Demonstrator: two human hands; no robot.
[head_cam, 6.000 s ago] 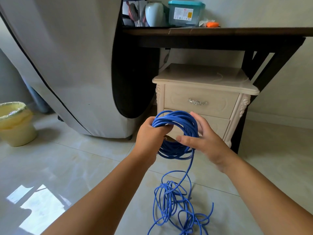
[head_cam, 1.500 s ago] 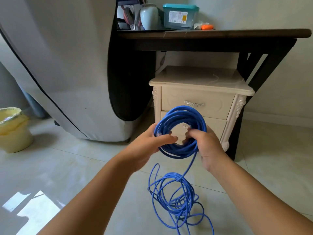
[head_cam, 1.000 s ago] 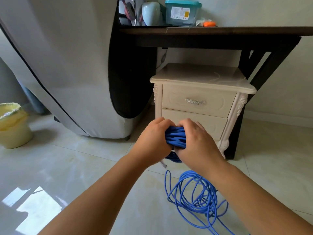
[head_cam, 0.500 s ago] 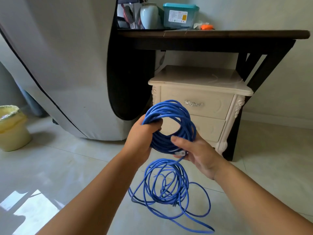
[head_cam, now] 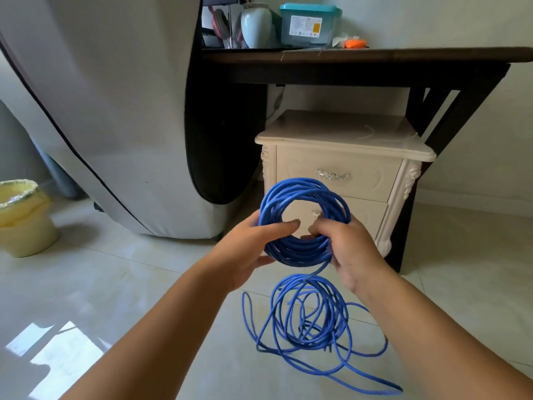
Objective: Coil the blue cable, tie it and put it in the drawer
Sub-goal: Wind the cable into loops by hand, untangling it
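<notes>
Gripping coiled blue cable (head_cam: 305,187) at lower rim, left hand (head_cam: 248,249) clasping one side, right hand (head_cam: 352,249) curling round other, likely stopping loops springing apart.

Daylit, sun glare on floor (head_cam: 60,350) btm-left; edges warped, prob. fisheye.

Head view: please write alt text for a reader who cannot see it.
A left hand and a right hand hold a coil of blue cable before a cream cabinet whose drawers are shut. The rest lies loose on the tiled floor.
</notes>
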